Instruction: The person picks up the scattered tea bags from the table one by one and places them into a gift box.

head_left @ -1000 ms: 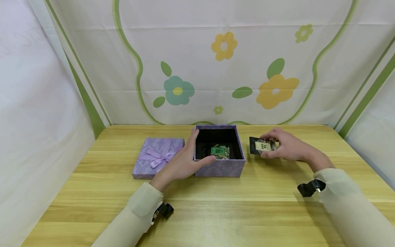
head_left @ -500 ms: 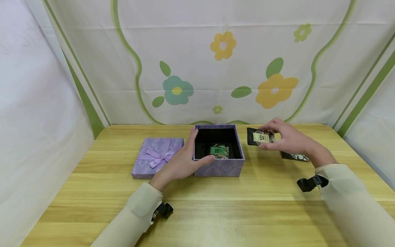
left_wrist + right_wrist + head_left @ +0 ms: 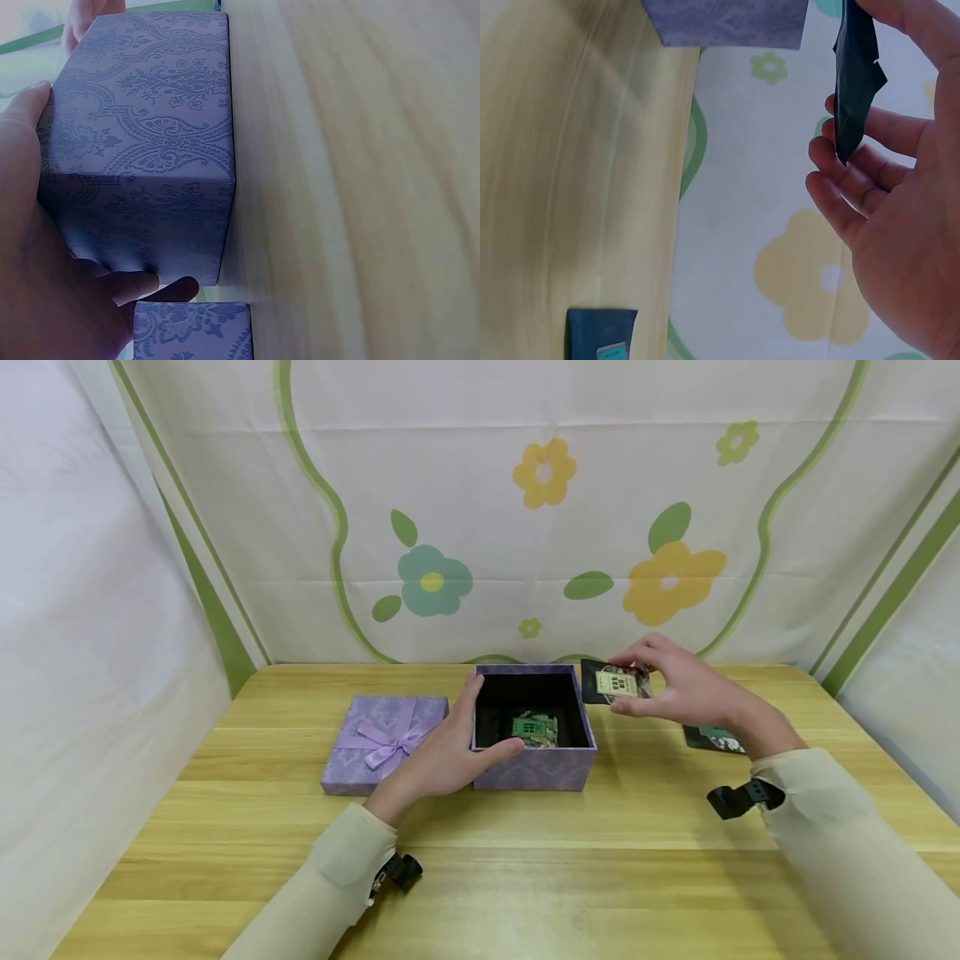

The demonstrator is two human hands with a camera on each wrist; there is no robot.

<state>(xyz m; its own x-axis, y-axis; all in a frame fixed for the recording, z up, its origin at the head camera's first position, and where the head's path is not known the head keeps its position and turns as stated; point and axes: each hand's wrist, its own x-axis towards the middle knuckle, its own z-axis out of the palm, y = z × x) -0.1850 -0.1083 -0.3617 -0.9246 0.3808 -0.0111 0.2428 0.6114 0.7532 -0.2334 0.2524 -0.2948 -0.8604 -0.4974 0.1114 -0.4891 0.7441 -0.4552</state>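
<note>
A purple patterned gift box (image 3: 531, 770) stands uncovered, its black inside showing a green-labelled sachet (image 3: 534, 727) at the bottom. My left hand (image 3: 450, 756) spreads around its near left corner, fingers along the left side and thumb across the front rim; the left wrist view shows the hand against the box (image 3: 142, 97). Beyond the box's right rim, my right hand (image 3: 678, 685) pinches a black sachet with a cream label (image 3: 617, 682), raised above the table. From the right wrist, the sachet's dark back (image 3: 855, 82) appears between thumb and fingers.
The purple lid (image 3: 382, 745) with its ribbon bow lies left of the box, partly behind the left hand. Another black sachet (image 3: 712, 739) rests on the wooden table (image 3: 525, 868), partly hidden by the right wrist. A flowered cloth (image 3: 480, 485) hangs behind.
My right hand has lifted the cream-labelled sachet and carried it left to the box's right rim, uncovering the other black sachet. The left hand stays at the box.
</note>
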